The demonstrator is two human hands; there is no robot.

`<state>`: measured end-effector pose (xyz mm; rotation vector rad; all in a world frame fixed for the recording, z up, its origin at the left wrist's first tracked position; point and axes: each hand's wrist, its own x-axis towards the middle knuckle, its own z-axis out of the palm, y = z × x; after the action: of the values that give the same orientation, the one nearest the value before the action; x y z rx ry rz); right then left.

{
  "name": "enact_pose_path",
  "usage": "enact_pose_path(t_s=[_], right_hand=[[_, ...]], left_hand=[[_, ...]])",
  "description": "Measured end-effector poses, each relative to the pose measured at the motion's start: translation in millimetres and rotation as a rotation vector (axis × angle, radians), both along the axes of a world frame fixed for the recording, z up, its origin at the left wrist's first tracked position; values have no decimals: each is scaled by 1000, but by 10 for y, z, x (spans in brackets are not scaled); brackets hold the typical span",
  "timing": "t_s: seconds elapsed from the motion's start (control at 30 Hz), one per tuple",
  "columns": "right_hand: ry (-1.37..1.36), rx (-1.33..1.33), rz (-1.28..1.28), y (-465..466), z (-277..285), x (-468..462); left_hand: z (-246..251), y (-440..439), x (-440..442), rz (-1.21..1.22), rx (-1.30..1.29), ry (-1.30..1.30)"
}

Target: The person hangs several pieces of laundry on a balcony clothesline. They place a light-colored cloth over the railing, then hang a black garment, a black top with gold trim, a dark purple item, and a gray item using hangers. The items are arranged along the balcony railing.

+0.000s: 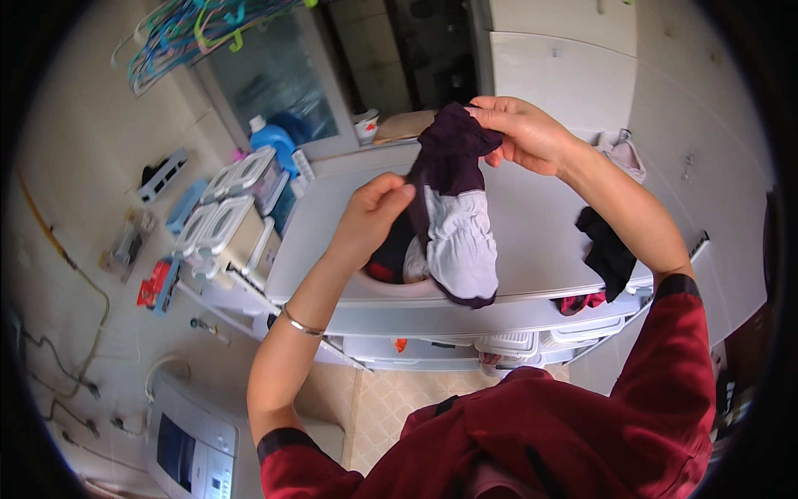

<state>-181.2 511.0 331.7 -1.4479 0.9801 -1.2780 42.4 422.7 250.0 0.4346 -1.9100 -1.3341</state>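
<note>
A dark purple garment with a white cloth panel (461, 240) hangs between my hands above the shelf top. Its exact kind is hard to tell. My right hand (527, 134) pinches the gathered upper end between thumb and fingers. At the garment's left edge, my left hand (374, 209) has its thumb and forefinger closed on the cloth. A pale pink basin (399, 288) stands beneath, partly hidden by the garment and my left hand. Dark, red and white cloth (381, 272) lies inside it.
On the right, a black cloth (605, 252) drapes over the edge of the white shelf (536, 237). Lidded storage boxes (227, 218) and a blue detergent bottle (272, 140) stand at left. Hangers (187, 37) hang upper left, above a washing machine (193, 436) lower down.
</note>
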Motion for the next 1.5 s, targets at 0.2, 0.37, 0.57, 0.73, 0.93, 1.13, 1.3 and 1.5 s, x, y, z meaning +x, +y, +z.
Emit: enact_pose_path(t_s=[0.2,0.37,0.57,0.73,0.93,1.13,1.3,1.5], right_hand=[[126,176,-198,337,-25,-415],[126,185,-218,504,-69,-768],[627,-221,-623,564,-110,-865],[765,-465,-343,614,-249,-682],[584,-164,-374,622,-272,-747],[430,-345,-526,695,-221,-990],[383,-449,-750,730,-133,-1262],[431,-443,-845,765,-163,-1451]], left_hand=[[193,5,-268,-189,268,179],[415,-1,-391,-257,57,-256],[667,54,-668,-399,24,-318],[733,255,-1178,-402,-248,-410],[639,215,-1203,-508,-38,-402],[464,71,-1127,-583,-37,-526],[415,-31,-1068,-489,-53,-575],[588,17,-1070,-40,-914,-400]])
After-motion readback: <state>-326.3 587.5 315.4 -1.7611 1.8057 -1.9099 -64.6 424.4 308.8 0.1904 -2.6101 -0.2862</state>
